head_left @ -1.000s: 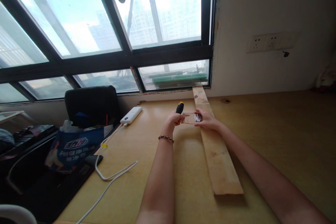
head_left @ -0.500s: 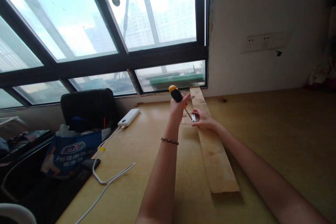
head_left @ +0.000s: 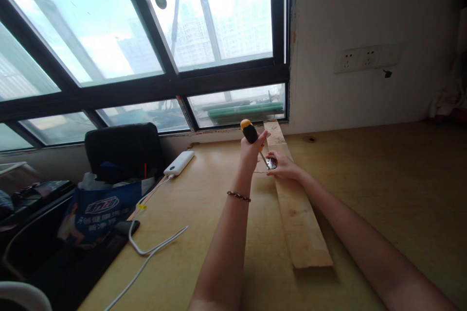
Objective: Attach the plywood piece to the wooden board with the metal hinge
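My left hand is wrapped round a screwdriver with a black and yellow handle, which leans with its shaft pointing down to the right. The shaft reaches a small shiny metal hinge, though the exact contact of the tip is too small to tell. My right hand pinches the hinge between thumb and fingers. Beneath it lies a long wooden board, stretching from the window toward me. A short wood piece sits against the board's left side, partly hidden by my left hand.
On the wooden table, a white power bank with a white cable lies to the left. A black chair and a blue bag stand beyond the table's left edge. A window and a wall with sockets border the back.
My left hand and the screwdriver have shifted slightly to the right, with the handle a little more upright. My right hand, the hinge and the board stay almost where they were.
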Available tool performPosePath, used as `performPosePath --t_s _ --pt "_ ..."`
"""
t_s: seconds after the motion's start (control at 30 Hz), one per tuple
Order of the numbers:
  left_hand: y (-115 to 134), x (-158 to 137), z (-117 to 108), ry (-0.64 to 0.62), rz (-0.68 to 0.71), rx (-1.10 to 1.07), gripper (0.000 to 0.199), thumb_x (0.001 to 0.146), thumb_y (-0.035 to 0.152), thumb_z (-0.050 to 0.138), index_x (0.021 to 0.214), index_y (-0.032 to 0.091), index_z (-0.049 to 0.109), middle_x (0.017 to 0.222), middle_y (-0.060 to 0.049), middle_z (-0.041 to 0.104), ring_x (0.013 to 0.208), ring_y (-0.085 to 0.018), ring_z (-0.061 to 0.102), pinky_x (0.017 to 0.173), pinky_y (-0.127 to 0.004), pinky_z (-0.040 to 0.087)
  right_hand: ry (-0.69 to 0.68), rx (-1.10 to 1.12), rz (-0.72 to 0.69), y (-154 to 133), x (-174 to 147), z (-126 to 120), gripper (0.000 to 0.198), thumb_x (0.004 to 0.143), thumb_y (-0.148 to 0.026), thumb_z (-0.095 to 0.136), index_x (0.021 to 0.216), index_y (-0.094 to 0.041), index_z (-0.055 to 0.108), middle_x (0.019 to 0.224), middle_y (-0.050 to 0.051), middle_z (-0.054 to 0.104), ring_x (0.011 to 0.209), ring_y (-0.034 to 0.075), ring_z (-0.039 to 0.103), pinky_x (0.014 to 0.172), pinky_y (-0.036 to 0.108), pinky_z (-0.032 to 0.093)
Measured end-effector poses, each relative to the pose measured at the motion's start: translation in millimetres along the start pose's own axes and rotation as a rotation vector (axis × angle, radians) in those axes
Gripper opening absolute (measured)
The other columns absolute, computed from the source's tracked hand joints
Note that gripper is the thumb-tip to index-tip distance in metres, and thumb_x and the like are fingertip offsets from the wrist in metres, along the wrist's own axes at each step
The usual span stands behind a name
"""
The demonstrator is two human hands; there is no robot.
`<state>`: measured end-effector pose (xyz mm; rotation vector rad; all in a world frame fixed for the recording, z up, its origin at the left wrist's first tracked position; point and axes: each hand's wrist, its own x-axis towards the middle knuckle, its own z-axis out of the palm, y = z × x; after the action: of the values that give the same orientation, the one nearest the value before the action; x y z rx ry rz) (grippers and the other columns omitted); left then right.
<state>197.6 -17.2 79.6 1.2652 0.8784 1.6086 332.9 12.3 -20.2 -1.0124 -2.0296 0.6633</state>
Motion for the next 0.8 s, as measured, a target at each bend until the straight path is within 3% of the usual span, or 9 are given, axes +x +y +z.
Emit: performPosePath --t_s 0.57,0.7,0.8 --pt "-4.4 0.4 0.0 -0.053 -0.002 0.039 0.033 0.057 0.041 0.069 0.059 0.016 0.047 0.049 0.003 0.046 0.045 -0.006 0.042 0.048 -0.02 0.033 0.005 -0.038 -0.013 1.4 0.3 -0.3 0.075 0.046 -0.032 0.079 0.112 -0.015 0.045 0.109 0.012 0.057 0.103 0.024 0.052 0.087 0.037 0.041" --pt "-1.0 0.1 -1.1 -0.11 0.005 0.167 0.032 0.06 0.043 0.066 0.058 0.016 0.049 0.05 0.003 0.046 0.047 -0.007 0.041 0.048 -0.021 0.032 0.003 -0.031 -0.002 0.9 0.3 -0.4 0.074 0.046 -0.032 0.078 0.111 -0.016 0.045 0.109 0.012 0.057 0.103 0.024 0.052 0.087 0.038 0.041" --pt "0.4 1.1 -3.3 -0.081 0.051 0.299 0.032 0.059 0.042 0.067 0.056 0.016 0.05 0.049 0.004 0.043 0.047 -0.007 0.039 0.047 -0.021 0.029 0.007 -0.027 0.0 0.5 -0.1 0.2 0.074 0.047 -0.031 0.079 0.111 -0.016 0.045 0.11 0.011 0.056 0.104 0.025 0.052 0.088 0.038 0.041"
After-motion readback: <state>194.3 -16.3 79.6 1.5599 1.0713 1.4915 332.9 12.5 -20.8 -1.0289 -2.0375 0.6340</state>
